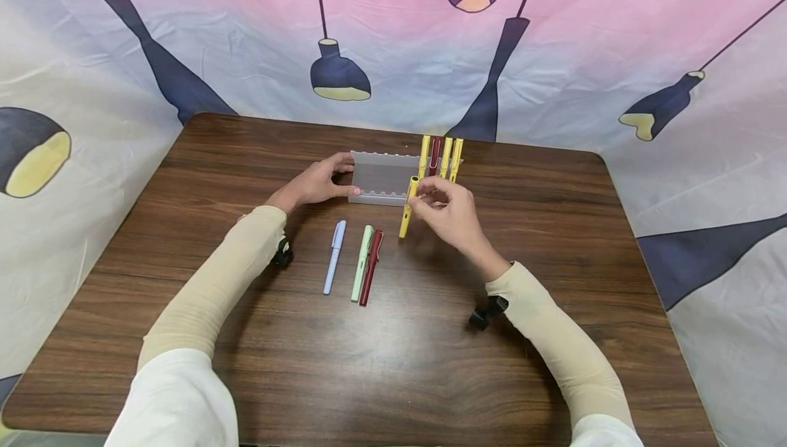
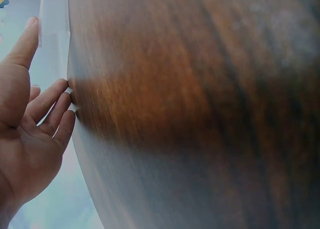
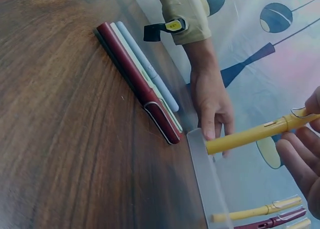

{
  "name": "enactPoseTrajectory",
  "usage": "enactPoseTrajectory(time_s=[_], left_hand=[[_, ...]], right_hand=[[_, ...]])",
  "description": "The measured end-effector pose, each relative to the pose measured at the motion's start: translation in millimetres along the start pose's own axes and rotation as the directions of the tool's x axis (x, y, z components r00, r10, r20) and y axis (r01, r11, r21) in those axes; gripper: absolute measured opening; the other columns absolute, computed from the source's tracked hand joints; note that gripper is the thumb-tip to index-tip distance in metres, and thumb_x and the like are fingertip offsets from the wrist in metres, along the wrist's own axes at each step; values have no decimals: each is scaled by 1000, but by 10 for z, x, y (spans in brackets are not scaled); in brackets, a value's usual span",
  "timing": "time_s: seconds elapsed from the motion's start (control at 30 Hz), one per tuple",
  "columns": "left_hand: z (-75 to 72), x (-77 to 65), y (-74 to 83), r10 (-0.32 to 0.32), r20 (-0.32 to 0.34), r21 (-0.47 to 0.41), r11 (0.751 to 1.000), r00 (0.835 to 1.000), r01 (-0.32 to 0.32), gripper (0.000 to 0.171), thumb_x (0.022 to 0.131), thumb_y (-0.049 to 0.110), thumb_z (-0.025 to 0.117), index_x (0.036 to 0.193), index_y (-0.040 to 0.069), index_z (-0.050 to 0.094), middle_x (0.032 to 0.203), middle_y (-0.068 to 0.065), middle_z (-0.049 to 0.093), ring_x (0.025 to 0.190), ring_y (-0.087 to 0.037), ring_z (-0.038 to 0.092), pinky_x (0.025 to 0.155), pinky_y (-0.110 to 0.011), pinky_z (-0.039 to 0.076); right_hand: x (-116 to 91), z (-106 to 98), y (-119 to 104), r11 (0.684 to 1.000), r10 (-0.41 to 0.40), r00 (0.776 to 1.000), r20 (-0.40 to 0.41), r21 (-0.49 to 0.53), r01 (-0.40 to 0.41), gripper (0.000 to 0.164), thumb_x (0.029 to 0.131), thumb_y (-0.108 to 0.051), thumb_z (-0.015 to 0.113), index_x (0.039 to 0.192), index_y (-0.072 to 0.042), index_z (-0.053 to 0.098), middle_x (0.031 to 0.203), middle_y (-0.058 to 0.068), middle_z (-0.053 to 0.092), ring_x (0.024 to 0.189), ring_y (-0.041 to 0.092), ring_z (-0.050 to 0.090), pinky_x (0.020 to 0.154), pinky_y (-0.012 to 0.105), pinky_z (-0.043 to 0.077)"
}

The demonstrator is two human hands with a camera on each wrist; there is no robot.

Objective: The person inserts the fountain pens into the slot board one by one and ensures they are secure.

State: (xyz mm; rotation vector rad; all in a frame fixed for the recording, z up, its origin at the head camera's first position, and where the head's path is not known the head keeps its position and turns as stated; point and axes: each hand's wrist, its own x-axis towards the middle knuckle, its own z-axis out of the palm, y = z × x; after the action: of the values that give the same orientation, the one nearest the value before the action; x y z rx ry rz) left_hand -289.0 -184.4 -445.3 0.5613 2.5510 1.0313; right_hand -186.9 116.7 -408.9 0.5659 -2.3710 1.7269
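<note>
My left hand [image 1: 316,180] steadies the left end of a clear plastic pen rack [image 1: 381,173], thumb at its front edge and fingers round its back. The rack's edges have notches. In my right hand [image 1: 451,211] a yellow pen [image 1: 405,218] is pinched near its capped end, tilted over the front of the rack. Several pens stand in the rack's right part: a yellow pen [image 1: 424,153], a dark red pen [image 1: 434,154] and two more yellow ones. The left wrist view shows the left thumb [image 2: 27,44] against the clear plastic.
In front of the rack on the wooden table [image 1: 393,378] lie a light blue pen [image 1: 334,259], a light green pen [image 1: 361,266] and a dark red pen [image 1: 371,269]. The green and red pens lie side by side. A patterned cloth [image 1: 393,44] hangs behind the table.
</note>
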Motion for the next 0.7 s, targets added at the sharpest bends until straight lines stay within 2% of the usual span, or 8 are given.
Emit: enactPoseTrajectory(time_s=[0.2, 0.37, 0.63, 0.7], left_hand=[[-6, -2, 10, -6, 2, 9, 1000, 1000, 6, 94, 94, 40, 75, 163, 7, 21, 156, -18, 46, 152, -34, 29, 122, -55, 25], [-11, -7, 15, -7, -1, 13, 1000, 1000, 7, 94, 94, 40, 75, 163, 7, 20, 156, -18, 46, 152, -34, 29, 122, -55, 25], [0, -1, -6, -2, 5, -3, 1000, 1000, 2, 94, 94, 41, 75, 163, 8, 20, 156, -18, 46, 152, -34, 30, 121, -55, 26], [4, 1, -11, -1, 4, -4, 1000, 1000, 1, 94, 94, 41, 75, 163, 8, 21, 156, -18, 46, 152, -34, 30, 121, -55, 26]], right_hand=[[70, -73, 3, 998, -12, 999, -33, -59, 10, 15, 88, -9, 79, 101, -3, 76, 92, 10, 75, 80, 11, 69, 67, 22, 57], [151, -128, -9, 997, -35, 999, -36, -76, 32, 19, 90, -11, 79, 106, -1, 76, 95, 12, 77, 81, 9, 70, 70, 21, 56], [301, -198, -40, 990, -45, 998, -45, -134, 39, 22, 93, -17, 78, 109, -2, 77, 97, 11, 78, 82, 15, 72, 76, 25, 56], [340, -213, -33, 989, -45, 998, -47, -146, 38, 24, 93, -18, 77, 112, -3, 76, 98, 11, 78, 85, 17, 72, 78, 31, 57]])
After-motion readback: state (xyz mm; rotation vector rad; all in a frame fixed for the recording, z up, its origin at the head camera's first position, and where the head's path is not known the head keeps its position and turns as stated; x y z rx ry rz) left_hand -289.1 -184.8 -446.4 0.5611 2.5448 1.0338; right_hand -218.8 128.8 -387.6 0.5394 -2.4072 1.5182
